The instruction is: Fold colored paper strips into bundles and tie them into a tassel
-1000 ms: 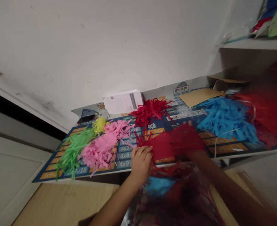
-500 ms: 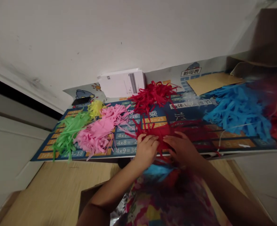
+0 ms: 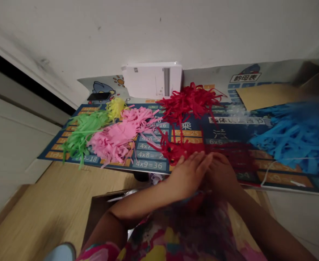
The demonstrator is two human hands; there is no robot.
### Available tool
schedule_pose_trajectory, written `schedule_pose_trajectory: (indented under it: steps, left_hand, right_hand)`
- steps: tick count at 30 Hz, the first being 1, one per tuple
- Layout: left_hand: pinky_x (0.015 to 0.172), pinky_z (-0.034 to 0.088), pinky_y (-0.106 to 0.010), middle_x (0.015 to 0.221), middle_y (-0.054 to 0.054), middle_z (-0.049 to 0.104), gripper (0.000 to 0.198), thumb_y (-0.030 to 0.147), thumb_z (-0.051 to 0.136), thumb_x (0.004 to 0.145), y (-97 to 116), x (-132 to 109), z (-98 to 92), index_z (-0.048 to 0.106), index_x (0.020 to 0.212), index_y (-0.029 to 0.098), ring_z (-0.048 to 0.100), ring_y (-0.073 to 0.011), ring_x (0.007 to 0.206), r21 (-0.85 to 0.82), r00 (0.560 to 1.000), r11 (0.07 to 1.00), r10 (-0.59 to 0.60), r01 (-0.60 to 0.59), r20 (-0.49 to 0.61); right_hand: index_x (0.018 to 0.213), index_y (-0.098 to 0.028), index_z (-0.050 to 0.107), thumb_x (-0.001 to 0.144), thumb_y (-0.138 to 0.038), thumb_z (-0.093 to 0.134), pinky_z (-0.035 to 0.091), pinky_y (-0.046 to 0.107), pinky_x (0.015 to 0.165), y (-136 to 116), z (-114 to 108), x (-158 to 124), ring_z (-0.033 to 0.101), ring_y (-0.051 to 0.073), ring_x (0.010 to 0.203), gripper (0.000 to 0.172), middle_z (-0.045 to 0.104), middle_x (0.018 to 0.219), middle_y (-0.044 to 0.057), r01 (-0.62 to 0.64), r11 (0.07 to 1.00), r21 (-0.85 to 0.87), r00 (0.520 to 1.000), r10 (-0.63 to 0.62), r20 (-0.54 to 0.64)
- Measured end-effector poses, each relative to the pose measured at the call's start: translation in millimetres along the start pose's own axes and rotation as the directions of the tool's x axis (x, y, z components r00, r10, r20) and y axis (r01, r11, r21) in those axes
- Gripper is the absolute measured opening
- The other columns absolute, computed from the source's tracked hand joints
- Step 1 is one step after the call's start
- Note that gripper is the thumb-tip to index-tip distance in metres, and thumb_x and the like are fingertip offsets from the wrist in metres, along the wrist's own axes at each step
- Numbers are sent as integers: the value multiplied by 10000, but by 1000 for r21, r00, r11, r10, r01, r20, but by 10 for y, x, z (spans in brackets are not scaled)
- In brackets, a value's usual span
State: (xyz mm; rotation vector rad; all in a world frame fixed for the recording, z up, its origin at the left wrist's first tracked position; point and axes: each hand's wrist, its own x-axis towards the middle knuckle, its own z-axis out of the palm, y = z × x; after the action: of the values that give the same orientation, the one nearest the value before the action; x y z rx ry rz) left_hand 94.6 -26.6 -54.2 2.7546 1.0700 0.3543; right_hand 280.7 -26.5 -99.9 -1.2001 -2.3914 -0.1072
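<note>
Red fringed paper [image 3: 193, 147] lies at the middle of the table's [image 3: 148, 165] near edge, partly under both hands. Long axis runs left to right, about parallel to that near edge; curled strips at its left end point toward the table's left edge and a bit back, flatter, blurred strips fan toward the right. Left hand [image 3: 188, 174] is laid over its near side, fingers together and lightly bent; right hand [image 3: 221, 175] is cupped against the left's fingertips — whether either pinches the paper, cannot tell, undersides hidden. Risks, my judgement: being so near the edge, it could slide off if the hands pull toward the body; thin strips could tear or crease if pressed or twisted unevenly; left-end strips could tangle with the strands of the red bundle [image 3: 190, 103] just behind, since those trail toward it. Further out: pink bundle [image 3: 118, 139] to the left, then green bundle [image 3: 88, 130] near the left edge, yellow bundle [image 3: 116, 108] behind them. White box [image 3: 152, 81] stands at the back edge — blue bundle [image 3: 297, 139] sits well to the right, white string [image 3: 268, 172] near the front edge there.
</note>
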Motion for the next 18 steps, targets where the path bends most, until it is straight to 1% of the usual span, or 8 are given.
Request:
schedule_pose_trajectory:
  steps: [3,5,7,10,12,14,16,18]
  left_hand:
    - [1126,375,-493,1466,-148,557,581,102,394,958,-371,-77,239,323,1533,142,554,-241,1328,100,988,984,-150,146,38]
    - [1122,366,-499,1408,-132,615,567,72,409,936,-680,-256,154,409,1493,172,580,-243,1296,157,968,956,-250,249,-14]
    - [1106,365,-528,1395,-131,626,560,75,465,900,-867,-423,-82,484,1448,190,566,-282,1303,213,941,916,-330,339,-78]
    - [1104,334,-596,1491,-178,519,577,115,538,865,-766,-506,-438,503,1438,175,468,-364,1381,278,928,886,-342,370,-145]
    - [1158,264,-604,1558,-189,425,599,214,572,890,-528,-437,-486,455,1475,167,367,-372,1452,239,972,945,-200,224,-122]
    - [1221,178,-574,1551,-151,452,613,367,567,929,-326,-306,-336,421,1494,180,360,-324,1466,93,998,995,38,-33,-50]
    - [1241,163,-528,1390,-117,629,461,302,495,985,-271,-174,-77,495,1429,176,536,-248,1333,7,995,999,53,-52,-84]
    - [1222,216,-500,1183,-54,749,315,220,461,1006,-363,-100,154,629,1273,222,650,-195,1162,-64,995,997,26,-32,-95]
  right_hand:
    - [977,-187,674,938,-141,519,371,440,1025,53,-48,-69,693,220,1054,166,748,1141,89,33,999,-7,998,-33,-62]
    - [956,-171,662,940,-142,524,374,436,1020,82,-65,-99,698,218,1053,142,746,1146,96,30,1000,6,996,-29,-88]
    - [947,-171,659,938,-143,525,373,433,1017,82,-65,-95,700,218,1056,137,750,1137,91,10,1000,21,995,-8,-95]
    - [937,-178,656,942,-142,513,384,409,979,25,-49,-35,702,206,1043,147,757,1117,78,-23,999,40,993,28,-114]
    - [941,-189,658,942,-144,517,387,394,955,-23,-38,9,705,194,1025,148,764,1095,67,-19,998,58,992,27,-125]
    - [962,-196,665,932,-145,521,375,409,977,-36,-25,22,702,200,1032,155,765,1090,65,2,997,81,994,7,-111]
    - [977,-195,671,921,-146,511,363,439,1009,12,-5,-8,702,211,1034,177,764,1093,72,-2,994,109,998,9,-64]
    - [1008,-201,674,920,-137,484,384,443,999,117,20,-63,709,207,1011,219,764,1095,67,-41,986,163,999,41,6]
